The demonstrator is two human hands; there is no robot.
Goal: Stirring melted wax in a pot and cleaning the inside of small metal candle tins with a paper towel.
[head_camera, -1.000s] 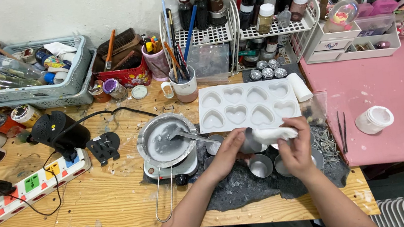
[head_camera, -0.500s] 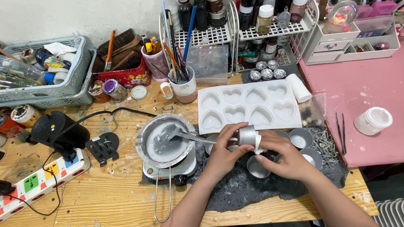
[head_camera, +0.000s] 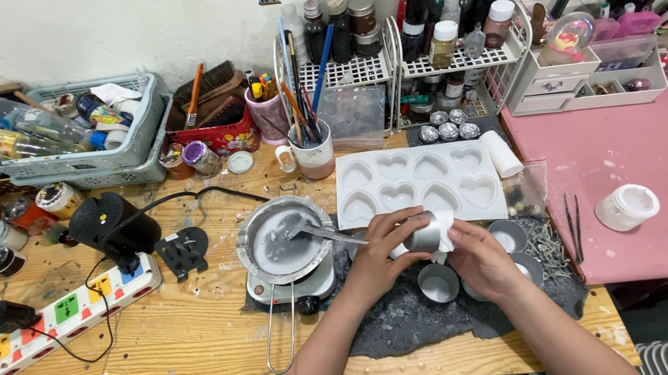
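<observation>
The left hand [head_camera: 380, 249] is wrapped around a small metal cup [head_camera: 424, 236], holding it tipped just in front of the white heart mould [head_camera: 416, 183]; the right hand [head_camera: 482, 259] presses a white cloth [head_camera: 444, 230] to the cup's end. Both are above the grey mat [head_camera: 414, 320], beside the pan [head_camera: 281, 238].

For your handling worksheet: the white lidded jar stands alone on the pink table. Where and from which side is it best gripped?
Probably from above, fingers around the round side wall of the white jar just below its lid. It stands upright, apart from the tweezers to its left, with bare pink table around it, so nothing blocks a straight downward reach.
</observation>
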